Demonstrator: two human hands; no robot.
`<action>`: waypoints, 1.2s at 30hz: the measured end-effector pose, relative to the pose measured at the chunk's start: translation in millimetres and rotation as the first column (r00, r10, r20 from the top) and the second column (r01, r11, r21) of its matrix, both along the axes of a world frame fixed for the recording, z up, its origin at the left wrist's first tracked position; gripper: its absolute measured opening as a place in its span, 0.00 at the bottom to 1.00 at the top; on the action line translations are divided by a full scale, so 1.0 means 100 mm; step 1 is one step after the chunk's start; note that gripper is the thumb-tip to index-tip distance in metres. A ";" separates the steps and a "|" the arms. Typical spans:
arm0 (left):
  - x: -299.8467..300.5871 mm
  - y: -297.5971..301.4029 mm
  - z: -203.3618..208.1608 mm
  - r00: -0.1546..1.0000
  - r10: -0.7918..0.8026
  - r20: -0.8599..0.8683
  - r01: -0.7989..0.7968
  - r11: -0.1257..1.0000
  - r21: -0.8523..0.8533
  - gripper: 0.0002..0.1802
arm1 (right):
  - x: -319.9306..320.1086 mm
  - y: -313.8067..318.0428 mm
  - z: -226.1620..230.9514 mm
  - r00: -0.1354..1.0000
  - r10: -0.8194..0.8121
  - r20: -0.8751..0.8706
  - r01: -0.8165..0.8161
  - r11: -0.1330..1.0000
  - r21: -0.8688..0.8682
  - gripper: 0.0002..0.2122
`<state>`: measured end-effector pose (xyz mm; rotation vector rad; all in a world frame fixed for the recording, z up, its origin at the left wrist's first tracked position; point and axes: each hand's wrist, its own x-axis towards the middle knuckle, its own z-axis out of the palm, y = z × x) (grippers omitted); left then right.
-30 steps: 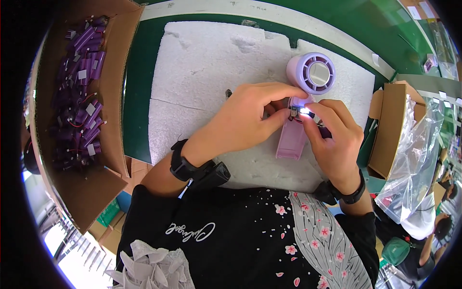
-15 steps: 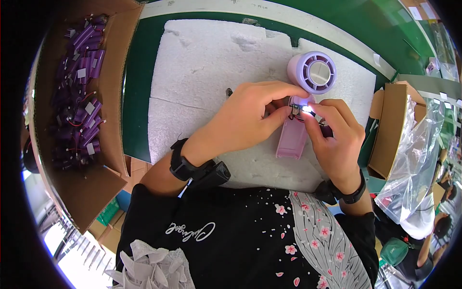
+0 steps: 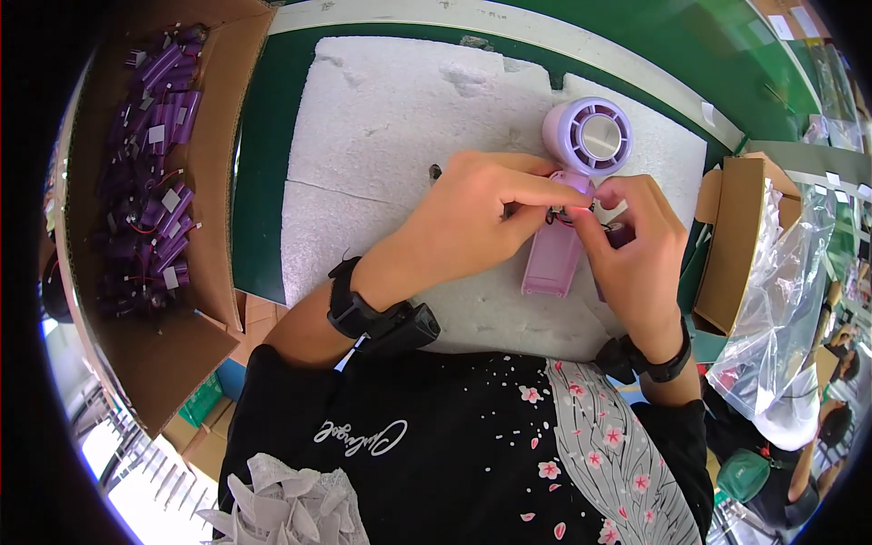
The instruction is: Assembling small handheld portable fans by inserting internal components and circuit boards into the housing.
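Observation:
A light purple handheld fan lies on the white foam board, its round head [image 3: 601, 136] at the far end and its open handle shell [image 3: 551, 259] toward me. Over the upper part of the handle, my left hand [image 3: 486, 204] has its thumb and index finger closed on a small circuit board [image 3: 558, 214], mostly hidden by the fingers. From the other side my right hand [image 3: 638, 241] reaches in with thumb and index finger curled at the same spot. A reddish glow shows at the fingertips. Beneath the right hand, a dark purple cylinder [image 3: 620, 236] is partly visible.
At the left, a cardboard box [image 3: 213, 173] holds many purple battery cells [image 3: 168, 213] with wires. Another carton [image 3: 734, 245] with clear plastic bags [image 3: 781, 300] stands at the right. The foam board [image 3: 381, 118] lies on a green table. Other people are at the far right.
The bright white light at the board is now covered, leaving a reddish glow. My left index finger has extended over the board toward the right hand, whose index finger has curled back.

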<state>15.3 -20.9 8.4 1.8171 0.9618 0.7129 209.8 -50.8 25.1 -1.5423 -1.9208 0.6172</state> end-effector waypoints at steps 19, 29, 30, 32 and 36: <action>0.02 -0.01 -0.03 0.991 0.128 0.026 -0.131 0.979 0.158 0.19 | 0.29 0.20 -0.21 0.656 -0.225 -0.721 -0.187 0.876 -0.444 0.14; -0.09 -0.01 0.07 0.991 0.126 0.041 -0.126 0.992 -0.001 0.20 | 0.33 0.26 0.10 0.917 0.306 -0.255 -0.390 0.817 -0.424 0.10; -0.09 0.00 0.06 0.990 0.130 0.051 -0.128 0.991 -0.045 0.20 | 0.31 0.25 0.12 0.917 0.306 -0.255 -0.390 0.817 -0.424 0.10; -0.09 0.00 0.04 0.988 0.139 0.069 -0.129 0.983 -0.132 0.20 | 0.25 0.24 0.15 0.927 0.227 -0.298 -0.360 0.760 -0.541 0.13; -0.05 -0.02 0.03 0.975 0.196 0.103 -0.173 0.964 -0.202 0.19 | 0.28 0.17 0.01 0.910 0.200 -0.363 -0.363 0.808 -0.464 0.16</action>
